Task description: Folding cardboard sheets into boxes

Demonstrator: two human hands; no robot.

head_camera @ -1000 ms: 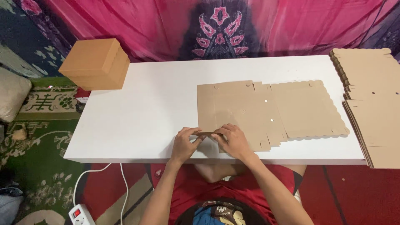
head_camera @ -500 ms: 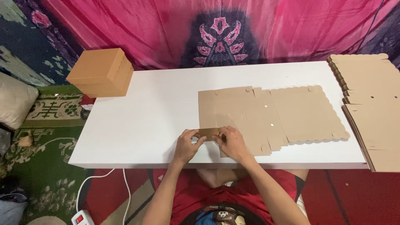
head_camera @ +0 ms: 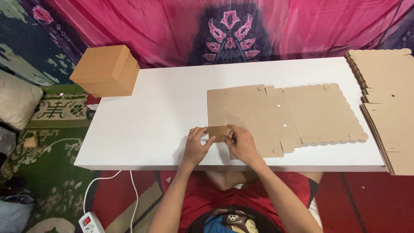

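Low in the middle of the frame, the left hand (head_camera: 196, 146) and right hand (head_camera: 242, 144) pinch a small flap (head_camera: 217, 131) at the near corner of the flat cardboard blank (head_camera: 276, 113), seemingly creasing it. The blank lies on the white table (head_camera: 164, 112), so the surface backs the fold.

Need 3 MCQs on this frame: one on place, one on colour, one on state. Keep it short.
1. Where does the assembled cardboard box sit?
A. far-left corner of the white table
B. on the floor
C. on the blank stack

2. What colour is the cloth backdrop?
A. green
B. pink
C. white

3. What is the state of the flat cardboard blank?
A. fully folded into a box
B. lying flat, one near flap pinched by both hands
C. untouched

Answers: 1 A, the box stands at that table corner. 2 B, pink fabric hangs behind the table. 3 B, the left hand and right hand grip the flap while the sheet lies flat.
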